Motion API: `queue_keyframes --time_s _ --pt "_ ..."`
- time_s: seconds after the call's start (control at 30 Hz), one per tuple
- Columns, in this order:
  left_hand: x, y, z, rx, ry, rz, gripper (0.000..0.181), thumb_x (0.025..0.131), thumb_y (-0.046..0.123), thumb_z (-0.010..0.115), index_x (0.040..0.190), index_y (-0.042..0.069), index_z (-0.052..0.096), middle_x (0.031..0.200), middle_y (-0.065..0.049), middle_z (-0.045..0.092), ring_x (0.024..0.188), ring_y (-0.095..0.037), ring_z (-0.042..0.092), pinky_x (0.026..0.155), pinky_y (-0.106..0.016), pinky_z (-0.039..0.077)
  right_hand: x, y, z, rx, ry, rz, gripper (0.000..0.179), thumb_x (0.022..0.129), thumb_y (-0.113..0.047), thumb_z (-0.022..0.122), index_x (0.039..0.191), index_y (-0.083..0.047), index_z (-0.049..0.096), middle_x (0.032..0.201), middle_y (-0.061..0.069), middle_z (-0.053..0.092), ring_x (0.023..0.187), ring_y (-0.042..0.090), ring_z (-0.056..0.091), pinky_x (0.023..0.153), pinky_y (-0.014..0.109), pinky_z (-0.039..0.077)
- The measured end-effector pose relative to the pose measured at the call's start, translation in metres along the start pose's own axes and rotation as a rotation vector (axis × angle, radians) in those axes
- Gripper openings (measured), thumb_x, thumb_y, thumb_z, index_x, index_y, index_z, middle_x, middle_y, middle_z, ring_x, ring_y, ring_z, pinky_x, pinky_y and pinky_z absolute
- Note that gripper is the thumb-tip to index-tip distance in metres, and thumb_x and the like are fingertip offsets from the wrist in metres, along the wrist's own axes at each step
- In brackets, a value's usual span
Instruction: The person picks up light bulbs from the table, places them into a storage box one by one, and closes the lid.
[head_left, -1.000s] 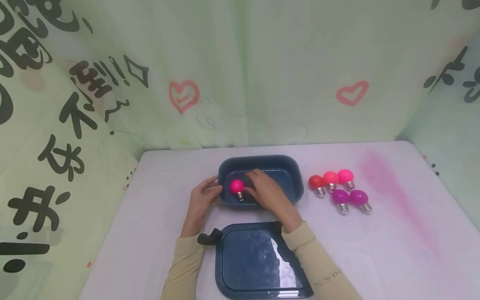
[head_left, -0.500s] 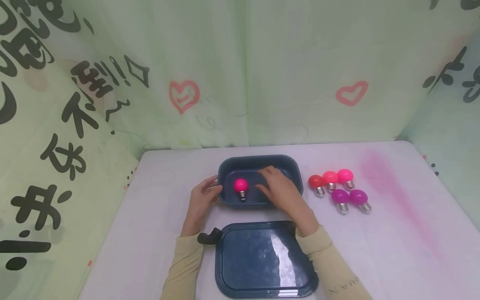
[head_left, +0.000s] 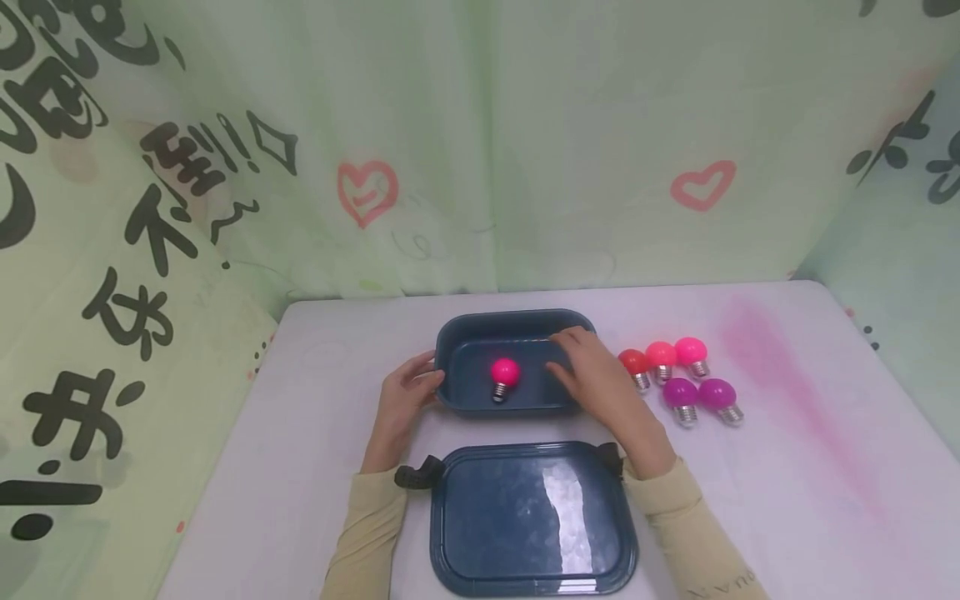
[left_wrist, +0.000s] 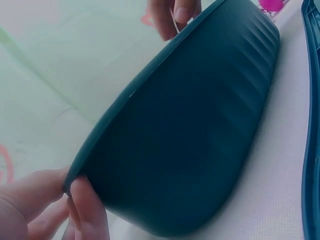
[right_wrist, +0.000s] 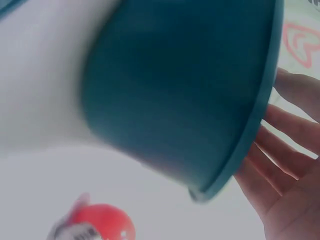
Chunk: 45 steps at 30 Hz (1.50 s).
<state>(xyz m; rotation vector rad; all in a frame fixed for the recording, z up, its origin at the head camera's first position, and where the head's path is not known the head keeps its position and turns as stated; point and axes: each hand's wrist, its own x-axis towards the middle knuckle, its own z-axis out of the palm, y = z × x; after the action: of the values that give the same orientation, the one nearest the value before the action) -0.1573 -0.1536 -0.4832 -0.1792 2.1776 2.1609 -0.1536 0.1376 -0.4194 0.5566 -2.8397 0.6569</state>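
Note:
A dark blue lidless box (head_left: 517,314) stands on the table with one pink light bulb (head_left: 506,372) lying in it. My left hand (head_left: 403,404) pinches the box's left rim between thumb and fingers, as the left wrist view also shows. Over the right end of the box is my right hand (head_left: 600,379), its fingers apart and holding nothing. In the right wrist view, its spread fingers (right_wrist: 287,152) reach past the rim. Right of the box lie a red bulb (head_left: 633,361), a coral bulb (head_left: 661,355), another pink bulb (head_left: 690,352) and two purple bulbs (head_left: 681,392).
A dark blue lid (head_left: 517,517) lies flat on the white table (head_left: 300,367), in front of the box and between the forearms. A black strap (head_left: 420,472) shows beside the left wrist. Pale green curtains (head_left: 540,167) with drawings hang behind and at both sides.
My right hand has moved right, away from the bulb in the box. That bulb has shifted right across the box floor. The left hand has stayed on the rim.

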Motion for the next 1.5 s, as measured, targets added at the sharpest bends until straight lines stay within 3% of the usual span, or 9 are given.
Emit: queue_keyframes --time_s 0.23,0.53,1.03,1.5 --pt "0.0 0.0 -0.001 0.021 0.014 -0.01 0.046 0.09 0.019 0.074 0.134 0.012 0.061 0.125 -0.015 0.063 0.106 -0.023 0.065 0.079 -0.025 0.056 -0.008 0.011 -0.009 0.002 0.02 0.045 0.046 0.089 -0.013 0.073 0.128 0.003 0.058 0.124 0.022 0.06 0.117 0.038 0.056 0.095 0.051 0.051" --pt "0.002 0.0 0.0 -0.005 0.015 -0.007 0.045 0.09 0.016 0.074 0.133 0.009 0.061 0.125 -0.018 0.063 0.097 -0.014 0.066 0.075 -0.024 0.055 -0.016 0.02 -0.015 0.001 0.023 0.116 0.047 0.089 -0.011 0.073 0.131 0.003 0.056 0.127 0.023 0.058 0.119 0.04 0.054 0.096 0.053 0.051" --pt "-0.003 0.001 -0.005 -0.006 0.0 -0.022 0.045 0.091 0.019 0.074 0.133 0.012 0.061 0.126 -0.016 0.062 0.11 -0.029 0.063 0.081 -0.025 0.055 -0.029 0.04 -0.019 0.022 0.005 0.183 0.044 0.089 -0.006 0.071 0.129 0.005 0.056 0.127 0.027 0.055 0.117 0.043 0.054 0.093 0.055 0.052" --pt "-0.003 -0.002 -0.003 -0.034 0.001 -0.015 0.044 0.09 0.016 0.074 0.132 0.012 0.063 0.124 -0.015 0.063 0.1 -0.021 0.065 0.078 -0.027 0.055 -0.036 0.051 -0.019 0.027 -0.034 0.265 0.047 0.087 -0.006 0.073 0.13 0.004 0.056 0.129 0.027 0.053 0.121 0.047 0.05 0.094 0.058 0.05"
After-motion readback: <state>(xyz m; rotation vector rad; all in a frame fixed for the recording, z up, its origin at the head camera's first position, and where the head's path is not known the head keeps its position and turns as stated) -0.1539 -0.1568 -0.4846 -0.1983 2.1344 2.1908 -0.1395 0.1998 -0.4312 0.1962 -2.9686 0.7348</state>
